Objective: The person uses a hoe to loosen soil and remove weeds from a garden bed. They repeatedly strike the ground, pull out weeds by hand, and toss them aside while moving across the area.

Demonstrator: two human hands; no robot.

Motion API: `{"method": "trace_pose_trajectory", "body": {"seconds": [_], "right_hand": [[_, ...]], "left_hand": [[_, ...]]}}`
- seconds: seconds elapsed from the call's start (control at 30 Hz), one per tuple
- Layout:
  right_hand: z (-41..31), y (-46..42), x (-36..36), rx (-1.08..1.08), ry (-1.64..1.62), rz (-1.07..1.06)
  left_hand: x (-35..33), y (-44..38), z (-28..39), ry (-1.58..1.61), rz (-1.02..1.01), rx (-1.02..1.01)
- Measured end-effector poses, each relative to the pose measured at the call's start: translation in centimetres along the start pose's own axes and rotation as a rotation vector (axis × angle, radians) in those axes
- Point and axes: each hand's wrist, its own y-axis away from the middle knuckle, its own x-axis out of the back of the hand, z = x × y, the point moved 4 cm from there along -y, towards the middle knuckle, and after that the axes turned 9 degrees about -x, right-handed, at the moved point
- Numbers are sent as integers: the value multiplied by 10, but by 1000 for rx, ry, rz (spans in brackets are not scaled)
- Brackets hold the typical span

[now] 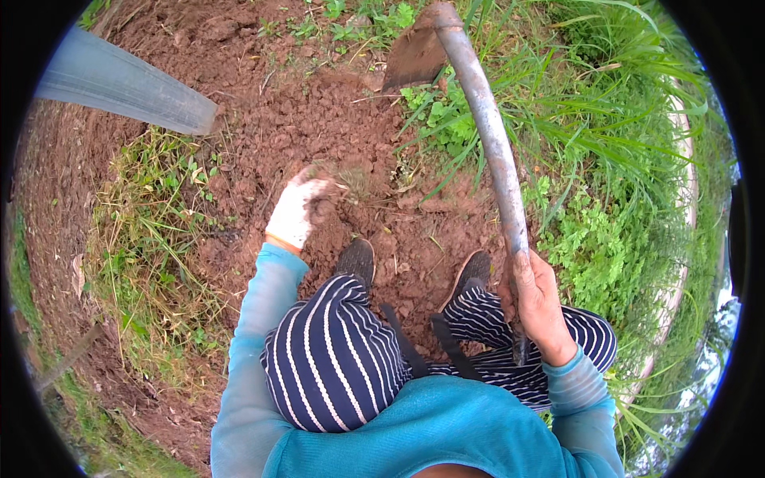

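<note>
My left hand [302,206], in a muddy white glove with an orange cuff, is over the dug soil ahead of my left shoe. Its fingers curl around a small clump of weeds [354,183], blurred, with thin stems and roots sticking out to the right. My bare right hand [538,299] grips the metal handle of a hoe [493,137] near its lower end, by my right knee. The handle rises away from me, and the rusty hoe blade [415,58] is at the far end, beside green plants. Reddish-brown crumbled soil [299,131] lies between the hands and beyond.
A grey post [131,83] stands at the upper left. Pulled weeds [161,251] lie heaped on the left. Tall grass and leafy plants [621,239] grow on the right, before a pale curved edging [681,263]. My dark shoes [357,263] rest on the soil.
</note>
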Motion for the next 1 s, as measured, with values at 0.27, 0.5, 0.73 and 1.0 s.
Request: {"method": "trace_pose_trajectory", "body": {"seconds": [0.27, 0.5, 0.73, 1.0], "right_hand": [[-11, -4, -1, 17, 67, 21], [-6, -1, 3, 23, 42, 19], [-39, 22, 44, -27, 57, 64], [-87, -1, 66, 156, 201, 145]], "left_hand": [[21, 18, 38, 75, 119, -193], [26, 1, 31, -223, -31, -46], [-22, -27, 77, -732, -349, -206], [-154, -63, 34, -1730, -868, -612]]}}
